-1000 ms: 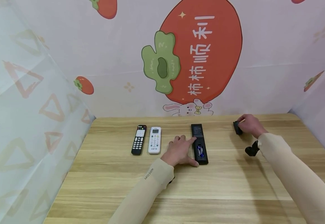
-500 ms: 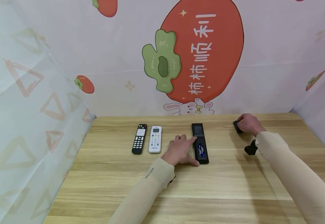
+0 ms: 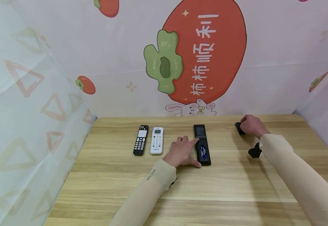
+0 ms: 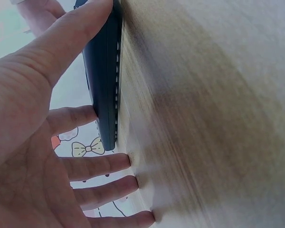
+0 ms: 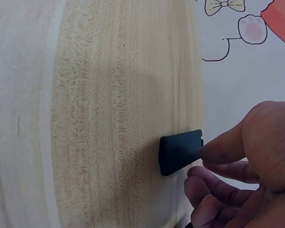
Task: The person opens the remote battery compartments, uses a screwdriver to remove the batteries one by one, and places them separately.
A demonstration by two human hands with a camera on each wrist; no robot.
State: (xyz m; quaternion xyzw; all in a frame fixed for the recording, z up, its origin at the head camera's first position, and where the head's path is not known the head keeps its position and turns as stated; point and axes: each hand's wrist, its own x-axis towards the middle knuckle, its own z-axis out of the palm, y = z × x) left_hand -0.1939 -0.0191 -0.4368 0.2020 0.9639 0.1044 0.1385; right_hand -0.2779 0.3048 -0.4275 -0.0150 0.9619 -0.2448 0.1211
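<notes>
A long black remote control (image 3: 199, 144) lies face down, two blue batteries (image 3: 203, 152) showing in its uncovered compartment. At its left edge my left hand (image 3: 181, 152) touches it with spread, nearly straight thumb and index finger; the left wrist view shows the other fingertips (image 4: 133, 183) on the table beside it. Farther right, near the table's back edge, my right hand (image 3: 251, 125) pinches a small black battery cover (image 5: 180, 151) between thumb and fingers. The cover is tilted, its lower end close to the wood.
A black remote with white buttons (image 3: 140, 140) and a white air-conditioner remote (image 3: 156, 140) lie side by side to the left. Behind the wooden table (image 3: 118, 194) rises a patterned backdrop (image 3: 118, 56). A black wrist camera (image 3: 255, 151) hangs under my right sleeve.
Both hands keep their places, the left at the long remote and the right on the battery cover. The view has shifted very slightly.
</notes>
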